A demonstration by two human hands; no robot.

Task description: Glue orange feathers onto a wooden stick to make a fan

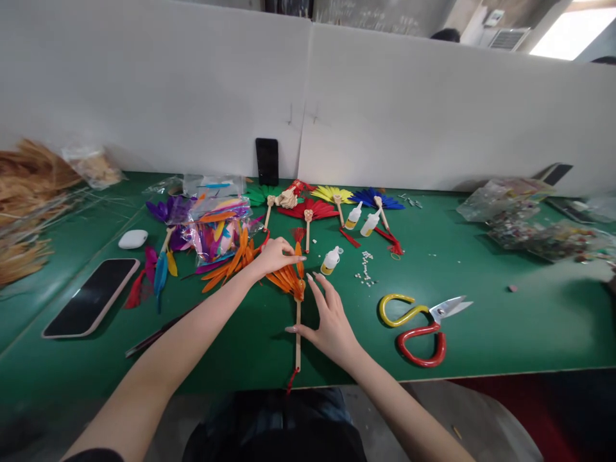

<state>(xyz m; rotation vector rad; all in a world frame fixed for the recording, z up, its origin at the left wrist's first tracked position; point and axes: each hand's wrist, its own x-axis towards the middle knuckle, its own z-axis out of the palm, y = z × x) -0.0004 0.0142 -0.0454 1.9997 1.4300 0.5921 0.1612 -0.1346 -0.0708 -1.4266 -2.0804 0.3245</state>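
In front of me lies a feather fan with a pale wooden handle (298, 321), its orange feathers (283, 280) spread only to the left side. My left hand (274, 256) reaches over them, fingers bent and closed on an upright orange feather (299, 269); the exact grip is partly hidden. My right hand (332, 317) is open, fingers apart, its thumb tip at the handle and its other fingertips just right of the fan head. A red tassel (292, 381) hangs from the handle's lower end. Loose orange feathers (231, 268) lie left of the fan.
Behind stand glue bottles (330, 261) and finished-looking red (308, 210), yellow (332, 194) and blue (373, 197) fans. Small white beads (366, 269) are scattered rightward, near scissors (423, 327). Leftward lie feather bags (219, 237), a phone (91, 298) and tweezers (154, 339).
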